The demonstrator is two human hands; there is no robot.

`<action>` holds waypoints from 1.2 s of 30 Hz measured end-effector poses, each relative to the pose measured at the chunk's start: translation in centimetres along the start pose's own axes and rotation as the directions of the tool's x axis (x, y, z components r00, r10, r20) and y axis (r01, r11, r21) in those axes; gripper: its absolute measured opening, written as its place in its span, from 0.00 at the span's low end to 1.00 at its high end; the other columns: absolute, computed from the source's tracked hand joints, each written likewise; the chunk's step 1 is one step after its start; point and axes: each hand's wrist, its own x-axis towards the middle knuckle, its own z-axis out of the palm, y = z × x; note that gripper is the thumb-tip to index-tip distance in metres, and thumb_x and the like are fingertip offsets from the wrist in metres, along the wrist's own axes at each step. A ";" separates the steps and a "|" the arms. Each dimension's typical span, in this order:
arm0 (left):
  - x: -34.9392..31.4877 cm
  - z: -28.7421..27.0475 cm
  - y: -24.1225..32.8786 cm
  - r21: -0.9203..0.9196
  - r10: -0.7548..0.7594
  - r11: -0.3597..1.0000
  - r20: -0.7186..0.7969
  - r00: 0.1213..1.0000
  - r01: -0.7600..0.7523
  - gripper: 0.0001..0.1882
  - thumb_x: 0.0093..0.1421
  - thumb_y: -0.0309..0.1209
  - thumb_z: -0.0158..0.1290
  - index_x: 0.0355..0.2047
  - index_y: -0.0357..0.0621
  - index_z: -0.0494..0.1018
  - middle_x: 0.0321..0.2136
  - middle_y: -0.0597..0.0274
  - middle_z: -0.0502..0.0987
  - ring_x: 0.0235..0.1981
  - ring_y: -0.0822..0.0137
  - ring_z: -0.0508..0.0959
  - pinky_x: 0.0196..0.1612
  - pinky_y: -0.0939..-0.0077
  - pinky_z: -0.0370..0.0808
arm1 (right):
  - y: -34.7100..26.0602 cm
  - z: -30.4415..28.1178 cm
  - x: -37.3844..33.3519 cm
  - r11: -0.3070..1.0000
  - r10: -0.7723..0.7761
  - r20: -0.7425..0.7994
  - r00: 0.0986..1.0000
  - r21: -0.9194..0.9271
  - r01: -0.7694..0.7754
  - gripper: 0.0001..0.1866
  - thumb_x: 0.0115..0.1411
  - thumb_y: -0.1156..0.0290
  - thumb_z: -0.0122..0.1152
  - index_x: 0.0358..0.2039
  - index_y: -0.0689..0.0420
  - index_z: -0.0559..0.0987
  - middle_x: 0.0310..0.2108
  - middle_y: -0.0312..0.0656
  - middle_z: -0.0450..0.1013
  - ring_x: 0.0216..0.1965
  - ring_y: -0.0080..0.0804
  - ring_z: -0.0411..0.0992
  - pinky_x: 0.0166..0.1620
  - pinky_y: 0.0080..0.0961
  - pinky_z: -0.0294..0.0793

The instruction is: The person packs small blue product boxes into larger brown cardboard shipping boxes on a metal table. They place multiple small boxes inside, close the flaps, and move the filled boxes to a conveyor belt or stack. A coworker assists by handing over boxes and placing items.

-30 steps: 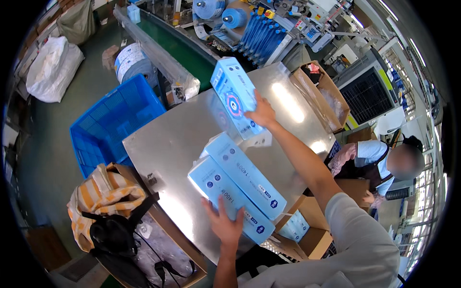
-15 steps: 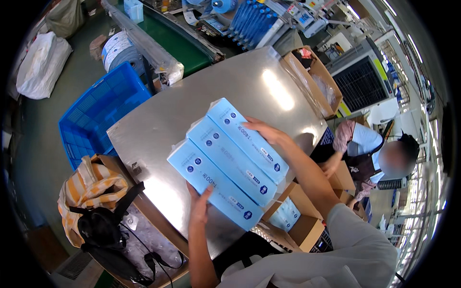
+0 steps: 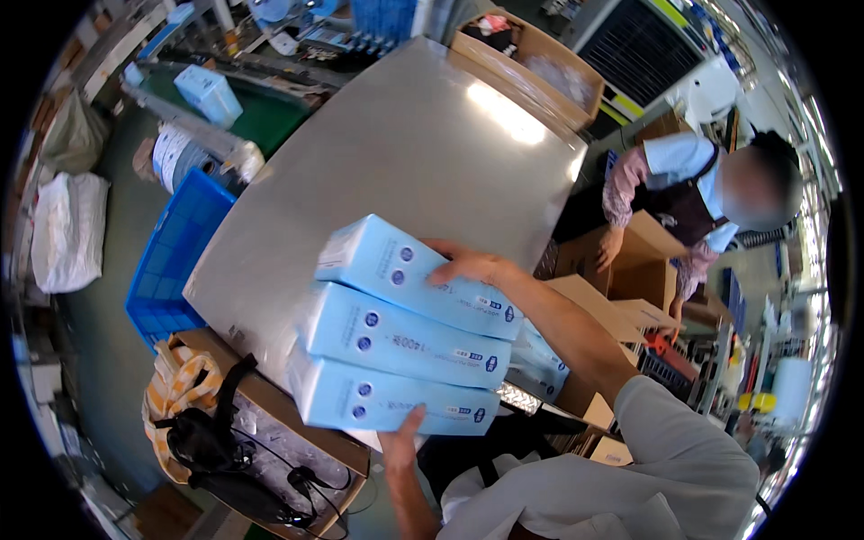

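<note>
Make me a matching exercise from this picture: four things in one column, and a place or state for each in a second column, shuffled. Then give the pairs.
Things:
1. left hand
2. right hand
3. blue crate
4. open cardboard box

Places:
A. on the floor, left of the metal table
B. pressed on the near end of the stack of light blue packs
C. at the table's far right corner
D. on the top pack's far side

Pairs: 1-B, 2-D, 3-A, 4-C

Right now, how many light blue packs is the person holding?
3, side by side between both hands: far pack, middle pack, near pack. More similar packs may sit in the carton behind.
</note>
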 end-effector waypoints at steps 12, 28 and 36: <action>-13.0 11.8 -8.2 0.370 0.264 0.781 0.534 0.803 -0.503 0.29 0.57 0.38 0.59 0.55 0.40 0.64 0.53 0.55 0.70 0.50 0.54 0.73 0.52 0.62 0.70 | 17.0 -11.9 -24.8 0.431 -0.208 -0.388 0.898 0.788 0.440 0.53 0.27 0.72 0.74 0.59 0.64 0.63 0.48 0.48 0.72 0.48 0.39 0.72 0.52 0.29 0.71; -12.9 23.0 -23.9 -0.096 -0.580 0.809 0.033 0.814 0.580 0.24 0.59 0.24 0.54 0.55 0.38 0.62 0.52 0.56 0.67 0.52 0.63 0.69 0.56 0.67 0.67 | 23.2 -16.8 -36.2 0.997 0.072 -0.421 0.904 0.006 -0.077 0.24 0.48 0.68 0.68 0.47 0.59 0.77 0.40 0.37 0.77 0.42 0.31 0.73 0.45 0.27 0.73; -10.0 23.7 -12.9 0.491 -0.180 0.411 0.870 0.460 -0.768 0.36 0.51 0.31 0.59 0.61 0.45 0.60 0.64 0.49 0.55 0.65 0.49 0.53 0.65 0.55 0.53 | 24.4 -5.8 -33.2 0.578 -0.389 -0.624 0.678 -0.738 -0.348 0.33 0.53 0.52 0.59 0.59 0.46 0.66 0.62 0.51 0.56 0.59 0.52 0.58 0.60 0.50 0.56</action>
